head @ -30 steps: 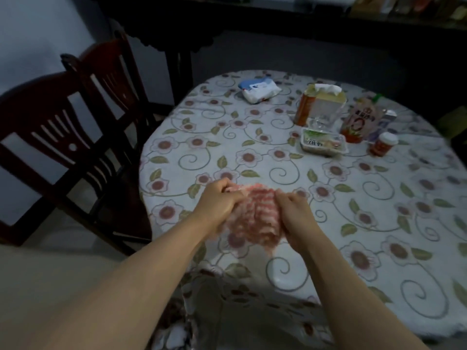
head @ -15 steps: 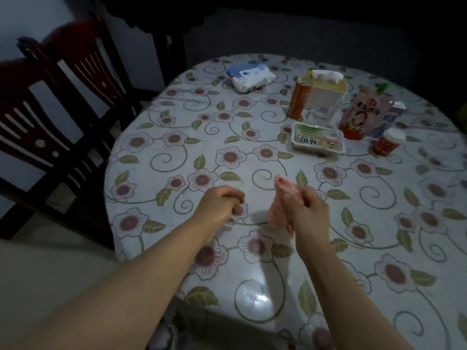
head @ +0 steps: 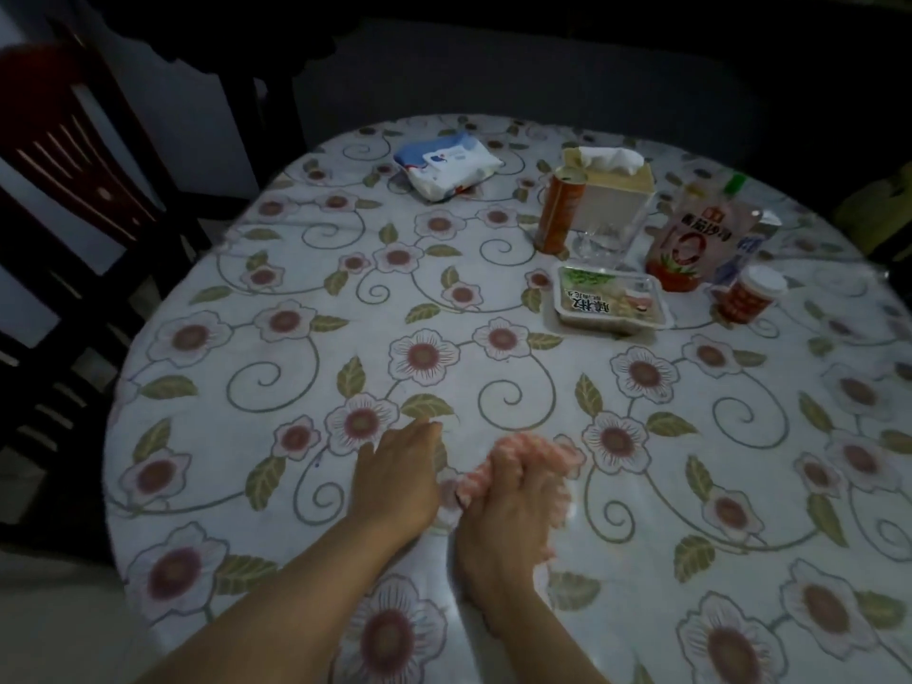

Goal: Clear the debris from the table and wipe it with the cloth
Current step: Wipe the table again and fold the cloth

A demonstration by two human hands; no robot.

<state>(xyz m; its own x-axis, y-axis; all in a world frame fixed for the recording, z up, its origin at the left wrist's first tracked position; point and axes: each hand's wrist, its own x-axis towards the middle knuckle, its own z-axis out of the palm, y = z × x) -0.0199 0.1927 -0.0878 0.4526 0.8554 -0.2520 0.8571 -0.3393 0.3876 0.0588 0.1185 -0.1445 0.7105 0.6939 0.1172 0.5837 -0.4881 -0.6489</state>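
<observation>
Low in the frame's centre, the right hand [head: 513,501] gripped the bunched pink cloth [head: 538,454] against the table [head: 247,436]; the left hand [head: 397,473] rested flat, fingers relaxed, just beside. Wiping seemed underway; next, strokes toward the food tray [head: 612,308] farther back.

Dark wooden chair [head: 64,199] left of the round table

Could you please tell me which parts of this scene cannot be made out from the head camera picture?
- Cloth: mostly hidden beneath the right hand; its full shape is unclear.
- Debris: none discernible against the patterned table; dim and too small.
- Small carton: mostly hidden behind the red pouch.
- Chair: cut off by the left edge.
- Beyond the table's far side: too dark.
</observation>
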